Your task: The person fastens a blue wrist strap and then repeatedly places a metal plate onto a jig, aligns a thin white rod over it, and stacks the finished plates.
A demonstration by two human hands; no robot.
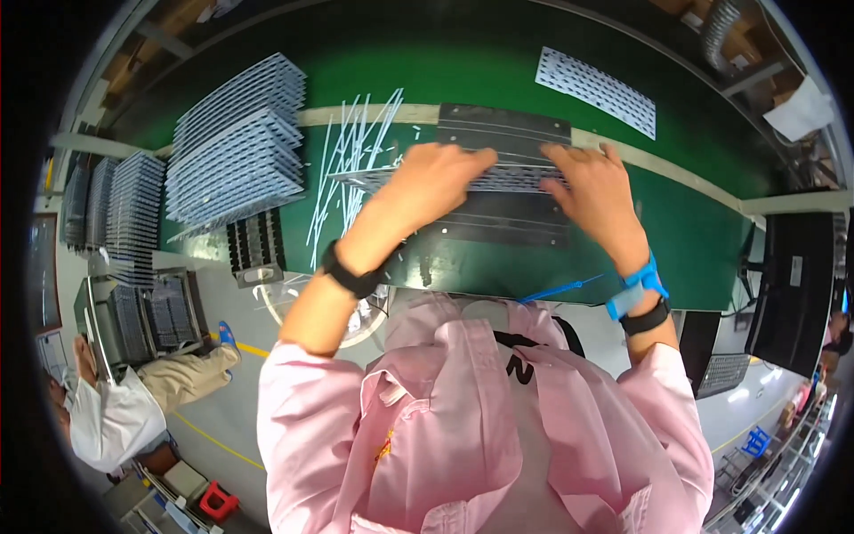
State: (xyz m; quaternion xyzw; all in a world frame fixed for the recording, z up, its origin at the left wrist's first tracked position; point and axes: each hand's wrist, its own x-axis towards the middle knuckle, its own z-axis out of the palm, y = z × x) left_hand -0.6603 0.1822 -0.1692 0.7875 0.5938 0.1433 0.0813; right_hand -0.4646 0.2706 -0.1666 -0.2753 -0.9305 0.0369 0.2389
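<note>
A thin panel (509, 182) with a dense pattern of small cells, like a circuit-board panel, is tipped steeply over the black plate (498, 222), so I see it almost edge-on. My left hand (440, 178) grips its upper edge left of the middle, fingers bent over it. Toward the panel's right end, my right hand (594, 189) pinches the same edge, thumb on the near side. The panel's left end sticks out past my left wrist. The undersides of my fingers are partly hidden. Thin white strips (351, 151) lie scattered to the left of the plate.
Tall stacks of similar panels (236, 151) stand at the left, with more in a rack (133, 205) beyond. One flat panel (596, 89) lies at the back right. A blue cord (562, 290) hangs near my right wristband. A seated person (124, 414) is at the lower left.
</note>
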